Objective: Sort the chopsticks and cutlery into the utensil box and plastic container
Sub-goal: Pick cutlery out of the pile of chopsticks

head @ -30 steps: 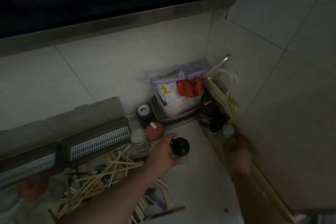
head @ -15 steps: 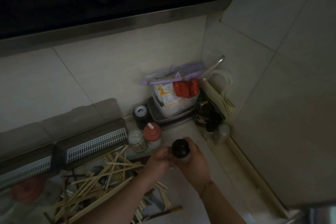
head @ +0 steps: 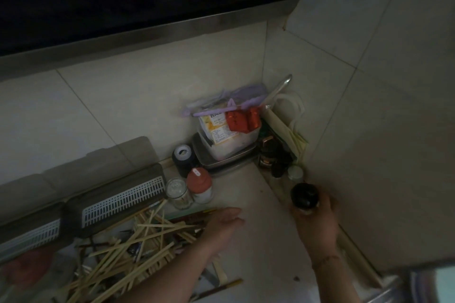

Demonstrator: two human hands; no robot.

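My right hand is gripping a black-capped jar near the corner wall. My left hand is lying flat, fingers loose, over the chopsticks (heaped just before the utensil box).

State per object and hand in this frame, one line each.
black-capped jar: capped, gripped by the right hand
right hand: curled round the jar, near the right wall
left hand: open, fingers straight, over the chopstick pile's edge
chopsticks: loose, jumbled on the counter
utensil box: lid up
red-capped bottle: upright, capped
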